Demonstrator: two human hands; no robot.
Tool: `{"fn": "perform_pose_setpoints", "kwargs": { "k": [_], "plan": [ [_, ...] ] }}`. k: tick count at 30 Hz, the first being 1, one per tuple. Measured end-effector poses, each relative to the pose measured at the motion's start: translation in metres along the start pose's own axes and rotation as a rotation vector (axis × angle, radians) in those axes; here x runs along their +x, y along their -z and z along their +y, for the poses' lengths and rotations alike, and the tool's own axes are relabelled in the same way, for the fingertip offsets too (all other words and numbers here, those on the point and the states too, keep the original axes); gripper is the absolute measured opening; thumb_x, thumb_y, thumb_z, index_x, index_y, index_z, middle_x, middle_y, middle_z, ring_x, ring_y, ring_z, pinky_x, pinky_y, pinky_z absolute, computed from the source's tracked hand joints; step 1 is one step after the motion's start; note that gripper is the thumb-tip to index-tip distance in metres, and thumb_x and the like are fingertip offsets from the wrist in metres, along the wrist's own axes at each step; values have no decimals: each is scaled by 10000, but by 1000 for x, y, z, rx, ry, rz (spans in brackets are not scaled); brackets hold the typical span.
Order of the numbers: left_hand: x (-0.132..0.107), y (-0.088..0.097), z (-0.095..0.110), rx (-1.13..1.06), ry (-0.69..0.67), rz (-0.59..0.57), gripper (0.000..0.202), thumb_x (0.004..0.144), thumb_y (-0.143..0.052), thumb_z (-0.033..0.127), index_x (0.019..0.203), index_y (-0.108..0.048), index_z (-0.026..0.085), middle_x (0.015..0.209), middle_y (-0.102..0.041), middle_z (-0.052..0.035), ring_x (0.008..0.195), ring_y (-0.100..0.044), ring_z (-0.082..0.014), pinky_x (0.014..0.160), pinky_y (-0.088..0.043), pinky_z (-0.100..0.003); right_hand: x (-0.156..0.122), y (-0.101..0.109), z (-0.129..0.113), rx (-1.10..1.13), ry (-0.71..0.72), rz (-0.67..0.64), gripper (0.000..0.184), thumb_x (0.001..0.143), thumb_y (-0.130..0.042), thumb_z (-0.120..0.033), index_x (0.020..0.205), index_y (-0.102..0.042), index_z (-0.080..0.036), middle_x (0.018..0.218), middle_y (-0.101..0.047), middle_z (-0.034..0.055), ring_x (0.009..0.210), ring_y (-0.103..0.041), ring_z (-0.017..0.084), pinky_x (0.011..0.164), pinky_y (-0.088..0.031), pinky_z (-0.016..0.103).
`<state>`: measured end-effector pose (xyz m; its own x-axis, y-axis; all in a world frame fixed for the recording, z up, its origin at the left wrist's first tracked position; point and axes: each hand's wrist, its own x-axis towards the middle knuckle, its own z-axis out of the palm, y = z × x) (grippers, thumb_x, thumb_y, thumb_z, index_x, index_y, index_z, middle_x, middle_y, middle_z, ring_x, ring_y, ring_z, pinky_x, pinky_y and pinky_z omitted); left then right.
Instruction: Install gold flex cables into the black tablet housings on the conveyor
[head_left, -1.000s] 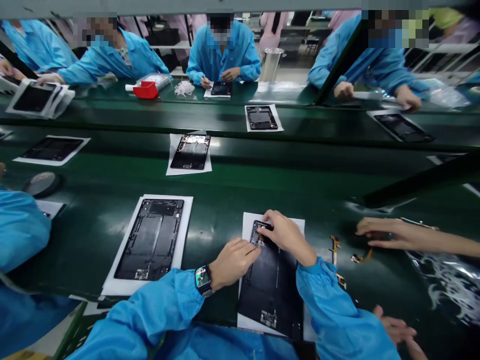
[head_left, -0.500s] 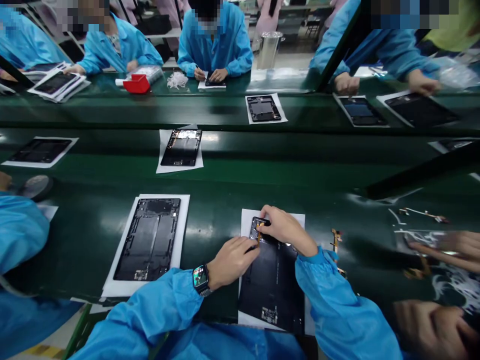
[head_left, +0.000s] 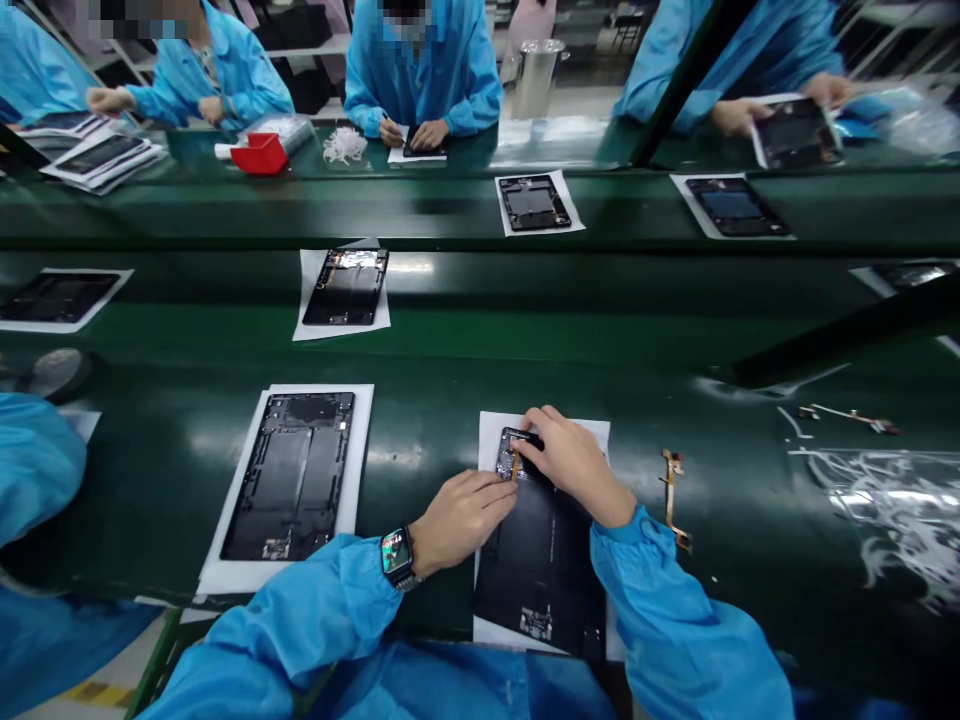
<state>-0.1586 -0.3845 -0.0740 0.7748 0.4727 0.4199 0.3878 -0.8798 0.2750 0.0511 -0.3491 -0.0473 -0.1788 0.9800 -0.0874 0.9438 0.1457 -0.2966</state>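
Note:
A black tablet housing [head_left: 544, 560] lies on white sheets in front of me, its upper part partly covered by my hands. At its upper left corner is a thin orange flex cable [head_left: 515, 466]. My left hand [head_left: 466, 515] has its fingertips closed at the cable's lower end. From the upper right my right hand [head_left: 576, 462] pinches near the cable's top, thumb and fingers over the housing's edge. A second tablet housing [head_left: 292, 475] rests on white sheets to the left. Another flex cable [head_left: 671, 500] lies to the right of my right forearm.
White strips in a clear bag [head_left: 892, 490] lie at the right. A dark post [head_left: 840, 340] crosses the right side. Further housings on paper, such as one [head_left: 349, 287], lie along the green bench [head_left: 525, 330]. Several co-workers in blue sit opposite; one sleeve [head_left: 37, 465] is at left.
The co-worker's hands at my right have left the view. Across the bench, a person has lifted a housing with its paper. My hands stay at the flex cable with small finger shifts.

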Motion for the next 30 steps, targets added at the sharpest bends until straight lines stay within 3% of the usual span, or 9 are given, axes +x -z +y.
{"fn": "perform_pose_setpoints", "kwargs": {
  "k": [26, 30],
  "plan": [
    [3, 1, 3, 116, -74, -102, 203, 986, -453, 128, 1017, -653, 106, 1148, -686, -95, 994, -609, -216, 784, -540, -334, -1, -3, 6, 58, 11, 17, 170, 898, -655, -323, 983, -545, -225, 951, -615, 21, 770, -594, 188, 617, -312, 296],
    [5, 4, 3, 107, -79, -173, 174, 975, -485, 136, 1050, -638, 98, 1174, -670, -118, 1034, -607, -228, 814, -538, -353, 0, -2, 5, 65, 4, 5, 162, 896, -650, -316, 984, -552, -223, 942, -610, 26, 767, -592, 193, 619, -334, 294]
  ]
}}
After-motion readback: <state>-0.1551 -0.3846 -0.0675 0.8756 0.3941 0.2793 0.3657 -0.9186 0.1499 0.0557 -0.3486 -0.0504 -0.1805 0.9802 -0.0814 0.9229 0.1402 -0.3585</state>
